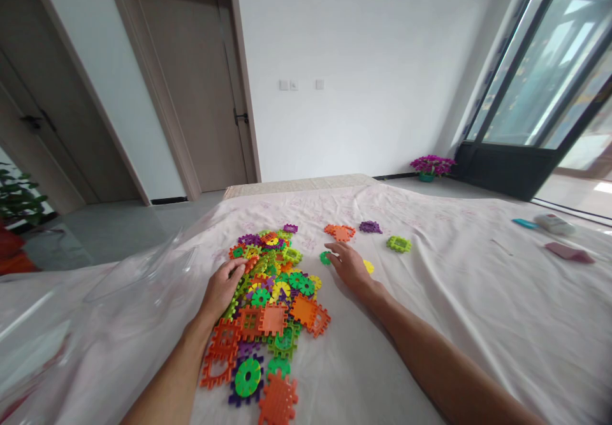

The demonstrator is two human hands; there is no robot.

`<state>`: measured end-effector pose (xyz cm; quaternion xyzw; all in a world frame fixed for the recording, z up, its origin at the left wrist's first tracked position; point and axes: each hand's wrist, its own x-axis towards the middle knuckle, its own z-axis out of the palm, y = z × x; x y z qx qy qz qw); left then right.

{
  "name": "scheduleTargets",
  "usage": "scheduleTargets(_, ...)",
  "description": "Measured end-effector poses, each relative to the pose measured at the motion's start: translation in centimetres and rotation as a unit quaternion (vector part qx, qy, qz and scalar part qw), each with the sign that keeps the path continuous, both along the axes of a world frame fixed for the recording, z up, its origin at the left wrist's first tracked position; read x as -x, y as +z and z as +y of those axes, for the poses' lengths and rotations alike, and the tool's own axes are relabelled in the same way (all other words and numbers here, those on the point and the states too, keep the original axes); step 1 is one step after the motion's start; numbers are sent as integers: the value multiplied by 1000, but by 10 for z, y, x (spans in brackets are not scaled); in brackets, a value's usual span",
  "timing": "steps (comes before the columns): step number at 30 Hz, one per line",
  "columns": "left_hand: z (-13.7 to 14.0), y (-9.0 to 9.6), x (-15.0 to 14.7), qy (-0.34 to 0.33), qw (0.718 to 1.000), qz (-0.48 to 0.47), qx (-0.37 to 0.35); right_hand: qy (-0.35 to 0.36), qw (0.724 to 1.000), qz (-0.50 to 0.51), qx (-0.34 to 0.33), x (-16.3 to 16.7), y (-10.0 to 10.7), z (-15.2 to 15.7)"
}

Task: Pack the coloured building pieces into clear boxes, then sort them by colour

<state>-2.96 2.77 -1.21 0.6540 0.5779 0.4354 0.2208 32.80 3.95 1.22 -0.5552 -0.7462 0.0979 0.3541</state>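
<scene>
A long pile of plastic interlocking building pieces (274,318) in orange, green, yellow and purple lies on the bed. At its left edge, my left hand (224,287) has thumb and fingers close together on an orange interlocking tile (252,263). Over the sheet right of the pile, my right hand (350,264) has its fingers apart, with the fingertips beside a green notched disc (325,258). A yellow piece (368,266) shows just past that hand. Farther back lie orange tiles (340,232), a purple stack (370,227) and a light green tile (399,243).
The pale sheet (459,310) has wrinkles and folds. Clear plastic packaging (138,272) lies to the left. On the right are a white object (553,224), a blue strip (524,223) and a pink item (568,252). Doors and a wall stand beyond the bed.
</scene>
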Motion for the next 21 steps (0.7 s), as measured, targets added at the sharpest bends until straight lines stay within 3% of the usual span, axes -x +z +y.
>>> scheduleTargets(4, 1, -1, 0, 4, 1000, 7, 1, 53, 996, -55, -41, 13, 8, -15)
scheduleTargets(12, 3, -5, 2, 2, 1000, 10, -1, 186, 980, -68, 14, 48, 7, -28)
scheduleTargets(16, 2, -3, 1, 4, 1000, 16, -4, 199, 980, -30, 6, 52, 2, -25)
scheduleTargets(21, 0, 1, -1, 4, 1000, 15, -1, 157, 988, 7, 3, 52, 1, -27)
